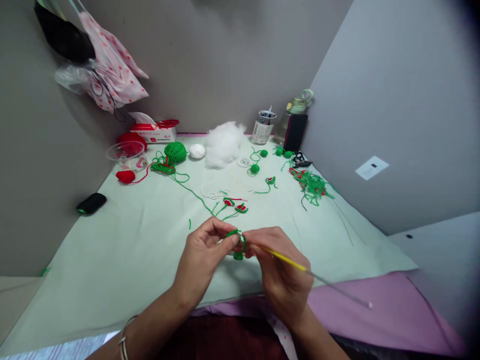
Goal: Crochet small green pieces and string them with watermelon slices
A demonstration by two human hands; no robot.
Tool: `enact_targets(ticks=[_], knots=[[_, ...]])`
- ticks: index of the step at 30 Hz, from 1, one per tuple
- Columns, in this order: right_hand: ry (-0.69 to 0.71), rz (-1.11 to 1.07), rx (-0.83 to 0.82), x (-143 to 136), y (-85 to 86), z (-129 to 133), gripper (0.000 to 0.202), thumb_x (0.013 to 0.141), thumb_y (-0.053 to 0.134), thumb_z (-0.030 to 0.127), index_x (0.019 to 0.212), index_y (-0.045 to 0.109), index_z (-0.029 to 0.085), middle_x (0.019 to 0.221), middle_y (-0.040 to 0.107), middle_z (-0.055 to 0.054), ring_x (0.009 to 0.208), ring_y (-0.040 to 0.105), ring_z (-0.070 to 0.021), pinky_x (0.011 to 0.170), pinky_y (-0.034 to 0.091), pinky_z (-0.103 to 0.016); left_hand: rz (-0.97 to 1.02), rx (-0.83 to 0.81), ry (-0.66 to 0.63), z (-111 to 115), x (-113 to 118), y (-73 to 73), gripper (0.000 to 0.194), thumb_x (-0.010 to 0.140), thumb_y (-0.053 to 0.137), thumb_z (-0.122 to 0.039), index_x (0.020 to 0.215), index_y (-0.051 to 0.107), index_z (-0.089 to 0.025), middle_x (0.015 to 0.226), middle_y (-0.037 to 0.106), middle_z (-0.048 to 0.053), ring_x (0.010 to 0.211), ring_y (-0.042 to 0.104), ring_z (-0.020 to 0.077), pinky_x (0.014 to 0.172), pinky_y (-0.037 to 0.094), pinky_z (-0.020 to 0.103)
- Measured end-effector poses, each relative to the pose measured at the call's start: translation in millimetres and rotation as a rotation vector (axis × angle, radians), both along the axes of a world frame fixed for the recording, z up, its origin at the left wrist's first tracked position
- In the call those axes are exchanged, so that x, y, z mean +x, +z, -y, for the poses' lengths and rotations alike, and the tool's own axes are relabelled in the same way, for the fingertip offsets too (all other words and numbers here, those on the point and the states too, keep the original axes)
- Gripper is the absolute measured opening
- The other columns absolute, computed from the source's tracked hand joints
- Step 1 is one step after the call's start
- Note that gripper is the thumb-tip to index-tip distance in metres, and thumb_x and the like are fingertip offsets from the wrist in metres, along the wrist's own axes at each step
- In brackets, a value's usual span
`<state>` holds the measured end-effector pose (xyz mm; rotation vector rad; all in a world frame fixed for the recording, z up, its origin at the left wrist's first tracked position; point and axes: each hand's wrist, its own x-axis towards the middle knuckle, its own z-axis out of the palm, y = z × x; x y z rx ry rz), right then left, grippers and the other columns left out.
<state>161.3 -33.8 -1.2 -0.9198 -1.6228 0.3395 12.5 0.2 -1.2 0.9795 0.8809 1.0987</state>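
Near the table's front edge, my left hand (204, 257) pinches a small green crochet piece (238, 255) between thumb and fingers. My right hand (283, 270) is closed round a crochet hook (287, 259) with a yellow grip, its thin shaft sticking out to the lower right. The hook's tip meets the green work between both hands and is hidden by the fingers. Green yarn (197, 195) runs from a green ball (175, 152) at the back left towards my left hand. Just beyond my hands lie two small red and green crocheted pieces (241, 208).
White stuffing (225, 145) sits at the back middle. A can of pens (263, 127), a bottle (296, 107) and a phone (295, 132) stand back right, near tangled yarn scraps (314, 187). At left are a clear tub (127, 156), red yarn (125, 176) and a black object (92, 203).
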Motion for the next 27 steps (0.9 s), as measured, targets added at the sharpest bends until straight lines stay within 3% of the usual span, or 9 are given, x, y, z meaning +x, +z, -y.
enact_targets(ticks=[4,8,13,18,20,23,25,27], knots=[[-0.070,0.150,0.097,0.0,-1.4,3.2,0.041,0.089,0.057,-0.006,0.120,0.068,0.020,0.101,0.075,-0.010,0.089,0.072,-0.0160,0.066,0.060,-0.025,-0.134,0.137,0.120,2.6,2.7,0.6,0.008,0.080,0.076,-0.020,0.081,0.069,-0.019,0.077,0.070,-0.003,0.070,0.068,0.0106,0.066,0.057,0.020],[-0.066,0.083,0.075,-1.5,-5.2,2.8,0.040,0.089,0.059,-0.002,0.117,0.072,0.023,0.097,0.075,-0.008,0.085,0.072,-0.0164,0.065,0.061,-0.026,-0.216,0.246,0.157,7.4,5.7,4.3,0.006,0.079,0.075,-0.016,0.081,0.072,-0.020,0.079,0.069,-0.001,0.074,0.069,0.0124,0.070,0.058,0.021],[-0.018,-0.251,-0.112,-0.3,-11.6,-3.9,0.028,0.094,0.060,0.007,0.106,0.076,0.027,0.098,0.075,-0.006,0.086,0.070,-0.0182,0.068,0.061,-0.030,-0.075,0.119,0.144,11.0,9.4,9.1,0.021,0.080,0.079,-0.023,0.096,0.066,-0.021,0.081,0.070,0.000,0.076,0.070,0.0151,0.068,0.058,0.024],[0.112,-0.638,-0.278,5.2,-12.5,-17.1,0.011,0.095,0.067,0.025,0.094,0.077,0.025,0.091,0.076,-0.003,0.070,0.065,-0.0126,0.065,0.057,-0.026,-0.081,0.157,0.149,9.6,2.3,5.8,0.023,0.088,0.073,-0.031,0.106,0.062,-0.023,0.097,0.070,0.003,0.096,0.069,0.0189,0.087,0.056,0.030],[0.175,-0.761,-0.337,5.4,-11.4,-21.0,0.009,0.094,0.069,0.029,0.092,0.077,0.026,0.089,0.076,-0.002,0.071,0.066,-0.0118,0.066,0.057,-0.024,-0.204,0.240,0.079,4.8,-2.3,4.7,0.023,0.090,0.069,-0.033,0.111,0.064,-0.025,0.113,0.070,0.006,0.114,0.065,0.0224,0.102,0.049,0.036],[0.250,-0.865,-0.402,5.1,-7.6,-23.2,0.010,0.090,0.073,0.035,0.089,0.076,0.026,0.085,0.075,0.000,0.069,0.066,-0.0105,0.065,0.057,-0.022,-0.421,0.407,-0.135,-6.6,-7.6,5.9,0.029,0.089,0.071,-0.032,0.118,0.070,-0.028,0.130,0.067,0.007,0.129,0.056,0.0267,0.117,0.034,0.044],[0.269,-0.880,-0.421,6.4,-4.1,-22.6,0.013,0.089,0.074,0.038,0.087,0.074,0.025,0.081,0.072,0.001,0.064,0.063,-0.0098,0.060,0.055,-0.020,-0.500,0.509,-0.269,-14.7,-10.3,8.2,0.018,0.091,0.069,-0.031,0.108,0.076,-0.029,0.118,0.072,0.006,0.119,0.061,0.0262,0.119,0.027,0.048],[0.274,-0.867,-0.443,9.3,-0.2,-21.0,0.016,0.089,0.073,0.040,0.087,0.070,0.025,0.079,0.070,0.001,0.062,0.062,-0.0102,0.056,0.054,-0.020,-0.544,0.575,-0.307,-21.6,-13.8,11.4,0.013,0.093,0.066,-0.031,0.093,0.079,-0.028,0.097,0.073,0.005,0.102,0.064,0.0246,0.113,0.034,0.046]])
